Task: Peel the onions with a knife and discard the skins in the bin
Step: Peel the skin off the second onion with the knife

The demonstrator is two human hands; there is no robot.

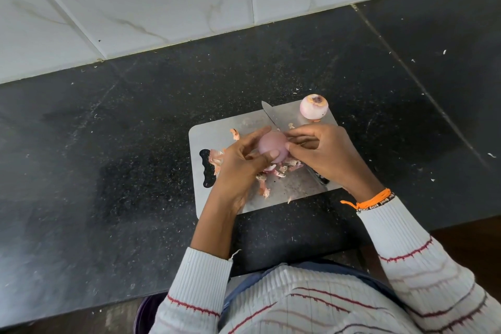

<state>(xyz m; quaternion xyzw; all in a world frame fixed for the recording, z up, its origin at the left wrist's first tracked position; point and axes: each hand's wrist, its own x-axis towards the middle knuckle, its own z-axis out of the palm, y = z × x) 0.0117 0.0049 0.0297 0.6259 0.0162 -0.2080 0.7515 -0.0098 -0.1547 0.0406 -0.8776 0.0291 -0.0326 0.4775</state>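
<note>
A pale purple onion (272, 145) is held above the steel cutting board (214, 135). My left hand (241, 165) grips the onion from the left, thumb across its front. My right hand (322, 152) pinches at the onion's right end with its fingertips. The knife (271, 114) lies on the board under my hands, blade tip pointing to the far side, handle partly hidden by my right hand. A second, peeled onion (314, 106) stands at the board's far right corner. Loose onion skins (267, 175) lie scattered on the board below the held onion.
The board lies on a black speckled counter (122, 157) with small white flecks. White marble-look wall tiles (135, 3) rise behind it. A dark purple bin (147, 313) shows partly below the counter's near edge, at my left.
</note>
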